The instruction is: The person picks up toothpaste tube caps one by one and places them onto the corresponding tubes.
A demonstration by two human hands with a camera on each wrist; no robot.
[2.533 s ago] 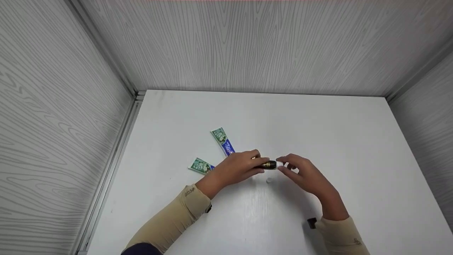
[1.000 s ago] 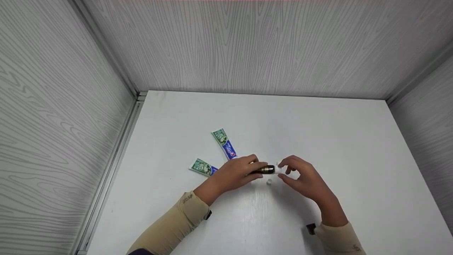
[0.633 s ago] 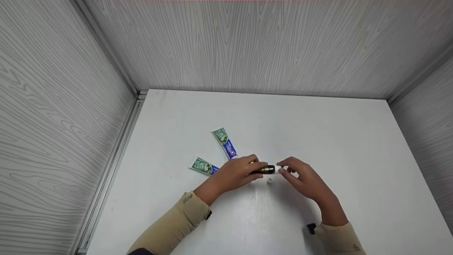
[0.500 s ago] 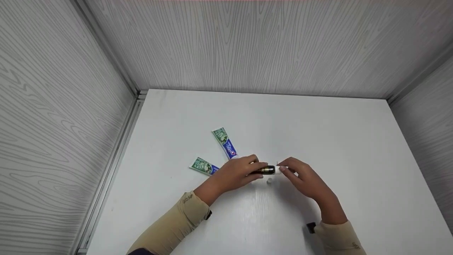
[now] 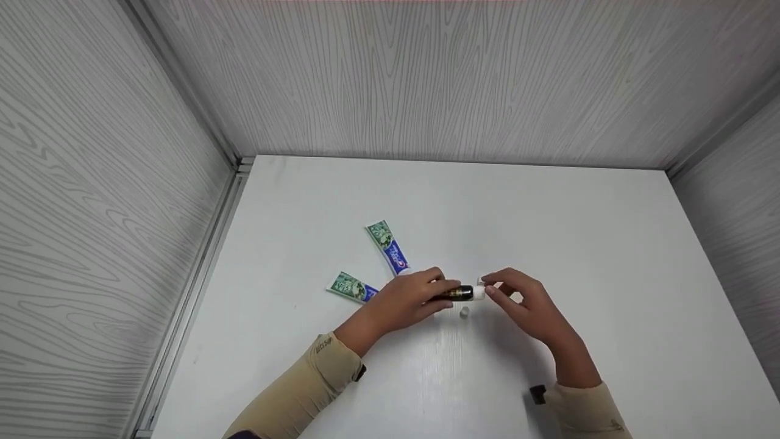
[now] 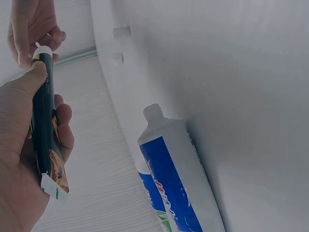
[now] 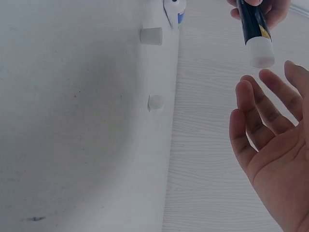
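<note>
My left hand (image 5: 405, 297) grips a slim black toothpaste tube (image 6: 44, 111), its white cap (image 7: 260, 51) pointing toward my right hand (image 5: 524, 305). The right fingers are loosely bent, with a gap between them and the cap in the right wrist view; they hold nothing. Two green, white and blue toothpaste tubes lie by the left hand, one farther back (image 5: 388, 247) and one nearer (image 5: 352, 286), partly hidden by it. In the left wrist view, the front tube (image 6: 169, 174) shows a bare threaded neck.
Two small white caps stand on the white table (image 5: 548, 225): one (image 5: 464, 311) in front of the held tube, the other (image 5: 481, 281) just behind its capped end. Wood-grain panels (image 5: 390, 79) rise at the back and sides.
The right fingers, pinching at the cap about half a second ago, have come off it and drawn slightly right. The left hand keeps its grip on the black tube.
</note>
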